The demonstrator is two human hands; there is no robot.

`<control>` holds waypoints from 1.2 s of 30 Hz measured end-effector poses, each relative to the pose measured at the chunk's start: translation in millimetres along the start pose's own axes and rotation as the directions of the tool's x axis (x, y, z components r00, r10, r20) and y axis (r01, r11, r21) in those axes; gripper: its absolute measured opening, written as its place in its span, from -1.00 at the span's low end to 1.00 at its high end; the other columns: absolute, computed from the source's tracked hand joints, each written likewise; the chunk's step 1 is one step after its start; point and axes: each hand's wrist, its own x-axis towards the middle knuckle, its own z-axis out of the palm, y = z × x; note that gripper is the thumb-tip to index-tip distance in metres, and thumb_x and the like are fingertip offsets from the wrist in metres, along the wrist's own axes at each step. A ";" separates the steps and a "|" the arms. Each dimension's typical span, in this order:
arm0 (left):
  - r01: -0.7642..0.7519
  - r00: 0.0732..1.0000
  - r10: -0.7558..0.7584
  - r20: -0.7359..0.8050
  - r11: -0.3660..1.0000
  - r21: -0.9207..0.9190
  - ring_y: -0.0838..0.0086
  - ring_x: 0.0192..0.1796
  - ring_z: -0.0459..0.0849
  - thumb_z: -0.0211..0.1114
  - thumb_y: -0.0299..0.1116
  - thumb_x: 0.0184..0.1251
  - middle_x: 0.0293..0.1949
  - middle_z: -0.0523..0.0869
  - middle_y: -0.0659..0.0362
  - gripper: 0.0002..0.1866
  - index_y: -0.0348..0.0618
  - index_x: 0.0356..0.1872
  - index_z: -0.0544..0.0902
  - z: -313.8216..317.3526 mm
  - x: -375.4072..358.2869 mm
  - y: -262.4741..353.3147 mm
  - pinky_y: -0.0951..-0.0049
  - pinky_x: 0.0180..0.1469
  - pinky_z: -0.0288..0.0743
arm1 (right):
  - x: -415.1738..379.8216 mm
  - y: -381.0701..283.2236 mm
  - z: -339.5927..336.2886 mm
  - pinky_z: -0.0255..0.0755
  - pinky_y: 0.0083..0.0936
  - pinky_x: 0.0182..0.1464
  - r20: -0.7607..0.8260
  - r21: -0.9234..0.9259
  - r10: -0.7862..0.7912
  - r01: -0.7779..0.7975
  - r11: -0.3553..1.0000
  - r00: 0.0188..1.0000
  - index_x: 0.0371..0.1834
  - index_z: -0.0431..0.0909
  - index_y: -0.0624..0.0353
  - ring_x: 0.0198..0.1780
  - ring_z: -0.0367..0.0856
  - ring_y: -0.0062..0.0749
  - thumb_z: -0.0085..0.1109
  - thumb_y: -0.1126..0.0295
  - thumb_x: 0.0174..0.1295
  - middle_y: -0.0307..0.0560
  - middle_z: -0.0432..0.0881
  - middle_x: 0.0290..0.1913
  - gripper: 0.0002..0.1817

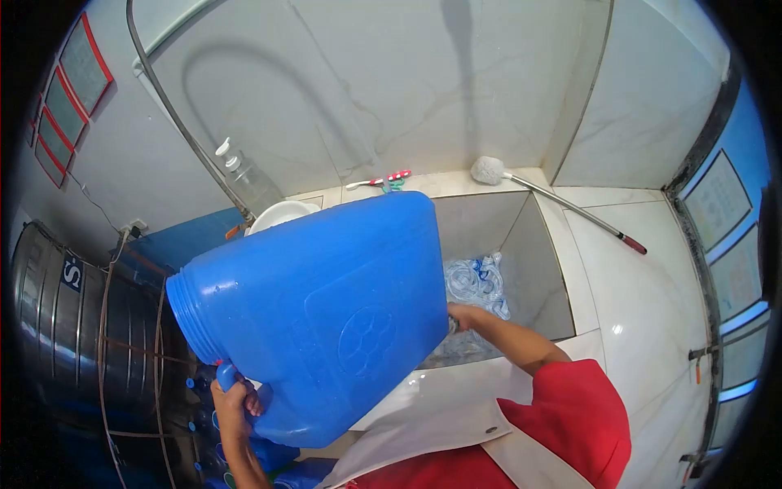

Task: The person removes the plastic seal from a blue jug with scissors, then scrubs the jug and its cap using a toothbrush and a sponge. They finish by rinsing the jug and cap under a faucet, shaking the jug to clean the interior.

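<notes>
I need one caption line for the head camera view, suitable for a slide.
Two bare hands, left hand and right hand, tilt a large blue water container over a tiled basin.

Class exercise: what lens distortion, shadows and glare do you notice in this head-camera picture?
Head view: fisheye lens, black vignette corners, wall lines bowed; a curved hose throws a soft shadow on the tiled wall; a small glare spot on the white ledge; the blue jug stays sharp.

Big blue plastic jug [326,318] before white tiled basin [570,269]; long-handled brush [554,200] behind basin; steel tank [57,326] left of jug.
</notes>
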 end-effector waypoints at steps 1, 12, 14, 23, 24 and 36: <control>0.007 1.000 -0.007 0.003 1.000 0.003 0.57 -0.83 0.25 0.08 -0.51 -0.07 -0.78 0.31 0.23 -0.91 -0.19 -0.50 0.36 1.2 1.3 0.8 0.51 -0.79 0.18 | 26.7 3.8 -16.8 0.25 0.05 0.17 0.022 0.125 0.004 -0.007 0.992 1.000 0.32 0.22 0.09 0.30 0.22 -0.14 -0.11 -0.08 0.27 -0.03 0.20 0.35 -0.35; 0.024 1.000 -0.024 0.007 0.999 0.024 0.59 -0.85 0.20 0.10 -0.45 -0.08 -0.83 0.20 0.30 -0.89 -0.12 -0.49 0.35 0.8 10.0 2.0 0.53 -0.81 0.15 | -10.4 -2.1 -1.3 0.10 0.07 0.25 0.107 0.228 0.000 -0.024 0.973 0.994 0.34 0.21 0.05 0.35 0.15 -0.16 -0.06 -0.03 0.25 -0.06 0.16 0.39 -0.36; 0.021 1.000 -0.022 0.012 0.999 0.039 0.59 -0.85 0.19 0.09 -0.45 -0.08 -0.83 0.20 0.29 -0.89 -0.11 -0.50 0.35 3.0 13.7 4.8 0.53 -0.81 0.15 | 29.5 42.1 -25.2 0.18 0.08 0.18 0.143 -0.092 -0.352 0.366 0.926 0.925 0.32 0.23 0.06 0.24 0.30 -0.19 -0.08 0.01 0.27 -0.06 0.29 0.29 -0.40; 0.071 0.997 -0.072 0.029 0.997 0.024 0.55 -0.85 0.22 0.08 -0.48 -0.10 -0.84 0.25 0.23 -0.90 -0.19 -0.53 0.34 5.4 19.5 14.3 0.51 -0.80 0.15 | 29.9 -63.1 -8.1 0.37 -0.04 0.10 -0.046 0.147 -0.269 0.273 0.951 0.962 0.22 0.36 0.11 0.10 0.50 -0.24 -0.11 0.03 0.30 -0.01 0.47 0.16 -0.47; 0.075 0.997 -0.075 -0.009 0.997 -0.002 0.54 -0.85 0.22 0.08 -0.49 -0.10 -0.85 0.24 0.23 -0.91 -0.19 -0.55 0.34 3.1 21.8 15.8 0.51 -0.80 0.15 | 0.6 -34.8 20.4 0.30 -0.05 0.17 -0.057 -0.100 -0.357 0.351 0.931 0.932 0.29 0.30 0.12 0.10 0.50 -0.22 -0.12 0.03 0.30 0.01 0.44 0.21 -0.44; -0.450 0.842 0.052 0.537 0.615 0.647 0.27 -0.50 0.64 0.25 -0.39 -0.16 -0.56 0.65 0.05 -0.73 -0.31 -0.36 0.63 93.8 80.8 53.3 0.35 -0.36 0.49 | 42.1 -211.1 -143.4 0.34 -0.17 0.04 0.059 -0.965 -0.897 0.254 0.060 0.438 0.04 0.50 0.05 0.05 0.45 0.02 -0.04 0.31 0.23 0.07 0.52 -0.04 -0.68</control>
